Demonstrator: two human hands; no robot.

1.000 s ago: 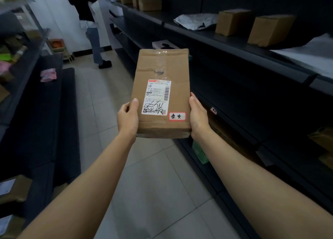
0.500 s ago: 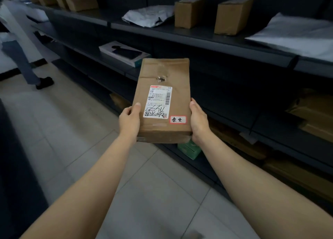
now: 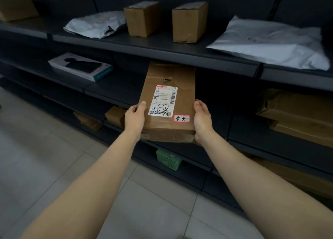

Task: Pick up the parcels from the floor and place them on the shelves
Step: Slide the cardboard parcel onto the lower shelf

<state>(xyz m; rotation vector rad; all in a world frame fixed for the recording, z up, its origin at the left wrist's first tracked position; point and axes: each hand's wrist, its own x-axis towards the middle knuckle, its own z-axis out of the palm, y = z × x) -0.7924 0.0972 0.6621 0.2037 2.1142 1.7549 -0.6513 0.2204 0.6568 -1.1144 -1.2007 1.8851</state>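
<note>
A flat brown cardboard parcel [image 3: 182,80] with a white shipping label and a small red-edged sticker is held between both hands. My left hand [image 3: 134,119] grips its near left edge and my right hand [image 3: 202,120] grips its near right edge. The parcel's far end is tucked under the front lip of the upper dark shelf [image 3: 162,52], over the second shelf [image 3: 115,91]. Its far edge is hidden by that lip.
On the upper shelf stand two brown boxes [image 3: 142,19] [image 3: 189,21] and two grey mailer bags [image 3: 95,25] [image 3: 272,42]. A white flat box [image 3: 81,68] lies left on the second shelf. Brown parcels [image 3: 295,112] and a green box [image 3: 168,159] fill lower shelves. Pale tiled floor [image 3: 45,166] lies at left.
I have turned to face the shelving and moved closer. The parcel has gone forward, its far end now under the upper shelf's lip. The person at the far left is out of view.
</note>
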